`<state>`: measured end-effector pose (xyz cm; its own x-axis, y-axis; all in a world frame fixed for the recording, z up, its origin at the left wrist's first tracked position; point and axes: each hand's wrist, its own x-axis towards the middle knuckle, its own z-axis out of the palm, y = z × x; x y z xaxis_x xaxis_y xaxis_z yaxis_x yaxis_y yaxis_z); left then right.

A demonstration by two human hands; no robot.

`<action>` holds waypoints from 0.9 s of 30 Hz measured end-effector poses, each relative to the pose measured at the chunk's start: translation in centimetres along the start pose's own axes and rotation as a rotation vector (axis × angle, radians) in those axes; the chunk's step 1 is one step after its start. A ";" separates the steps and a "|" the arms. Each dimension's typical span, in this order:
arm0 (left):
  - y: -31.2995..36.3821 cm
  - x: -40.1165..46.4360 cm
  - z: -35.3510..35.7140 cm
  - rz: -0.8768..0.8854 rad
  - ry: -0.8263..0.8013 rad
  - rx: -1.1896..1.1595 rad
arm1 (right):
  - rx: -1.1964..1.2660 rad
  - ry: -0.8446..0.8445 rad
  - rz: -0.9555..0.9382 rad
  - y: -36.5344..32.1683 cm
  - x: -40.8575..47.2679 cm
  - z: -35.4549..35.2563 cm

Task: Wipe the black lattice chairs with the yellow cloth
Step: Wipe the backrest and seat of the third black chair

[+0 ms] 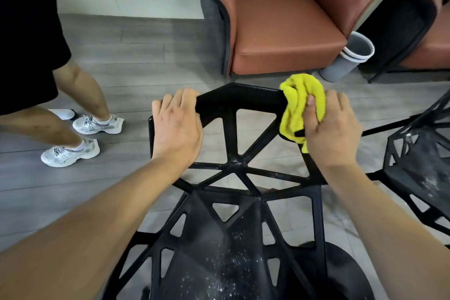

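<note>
A black lattice chair [233, 170] stands right below me, its backrest toward the far side and white specks scattered on its seat. My left hand [176, 126] grips the left part of the backrest's top rail. My right hand [331, 129] holds a bunched yellow cloth [298, 102] and presses it against the right corner of that rail. A second black lattice chair [418, 153], also speckled white, stands at the right edge.
A brown leather armchair [282, 24] stands just beyond the chair, with a grey waste bin [348, 58] beside it and another dark chair [409, 19] farther right. A person in black shorts and white sneakers [70, 151] stands on the grey wood floor at left.
</note>
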<state>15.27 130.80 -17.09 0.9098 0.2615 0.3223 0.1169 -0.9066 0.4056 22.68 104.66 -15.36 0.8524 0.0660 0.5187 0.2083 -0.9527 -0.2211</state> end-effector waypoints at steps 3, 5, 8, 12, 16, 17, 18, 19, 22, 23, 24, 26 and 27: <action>0.2 -0.1 -0.1 -0.007 -0.016 0.017 | 0.002 0.020 0.085 0.1 -0.9 -0.2; 0.4 0.0 -0.2 -0.013 -0.023 0.023 | -0.008 0.052 0.078 -1.6 -0.2 -0.1; 0.3 0.0 -0.2 -0.019 -0.023 0.043 | 0.003 0.087 -0.109 -6.6 1.5 1.3; -0.1 0.0 -0.7 0.030 -0.038 0.008 | 0.028 0.032 -0.359 -14.3 2.2 3.1; -3.2 -3.0 -0.8 -0.115 0.004 -0.071 | 0.030 -0.025 -0.523 -13.9 2.5 2.9; -4.3 -4.5 -0.8 -0.211 -0.004 -0.176 | 0.037 -0.040 -0.538 -12.9 2.9 2.6; -5.2 -6.0 -0.8 -0.320 -0.031 -0.308 | 0.049 -0.044 -0.525 -11.7 3.2 2.4; -6.1 -7.6 -0.5 -0.416 -0.077 -0.424 | 0.058 -0.037 -0.490 -10.3 3.3 2.1; -7.8 -11.6 1.0 -0.497 -0.248 -0.540 | 0.065 0.002 -0.371 -7.1 3.0 1.4; -8.2 -12.4 1.6 -0.495 -0.266 -0.553 | 0.074 0.005 -0.344 -6.8 2.8 1.3; -8.4 -12.8 2.1 -0.495 -0.258 -0.556 | 0.075 0.010 -0.324 -7.1 2.6 1.4; -8.4 -12.8 3.2 -0.492 -0.207 -0.535 | 0.046 0.038 -0.315 -8.8 2.6 2.2; -8.1 -12.8 3.6 -0.492 -0.179 -0.520 | 0.039 0.053 -0.334 -9.9 2.5 2.7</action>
<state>4.08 133.63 -27.64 0.8569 0.4992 -0.1282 0.3652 -0.4126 0.8345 24.06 115.10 -14.12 0.7079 0.3565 0.6097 0.4912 -0.8688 -0.0623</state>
